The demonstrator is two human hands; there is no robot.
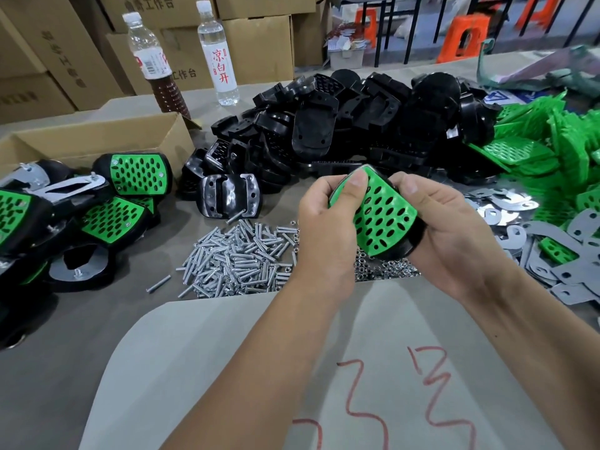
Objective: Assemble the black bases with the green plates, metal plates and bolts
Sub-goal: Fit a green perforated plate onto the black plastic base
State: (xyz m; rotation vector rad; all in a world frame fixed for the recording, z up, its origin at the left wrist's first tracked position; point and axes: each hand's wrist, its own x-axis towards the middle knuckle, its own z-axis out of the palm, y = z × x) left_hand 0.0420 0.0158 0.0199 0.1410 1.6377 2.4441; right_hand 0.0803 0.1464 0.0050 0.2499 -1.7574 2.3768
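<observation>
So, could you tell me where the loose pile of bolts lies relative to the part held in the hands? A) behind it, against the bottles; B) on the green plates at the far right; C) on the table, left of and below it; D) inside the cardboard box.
C: the bolts lie heaped on the table, left of and below the green plate that both hands hold.

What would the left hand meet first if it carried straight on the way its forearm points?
Probably the heap of black bases behind it: the left hand, gripping the green plate on its base, points up and away across the table. Depth is unclear.
</observation>
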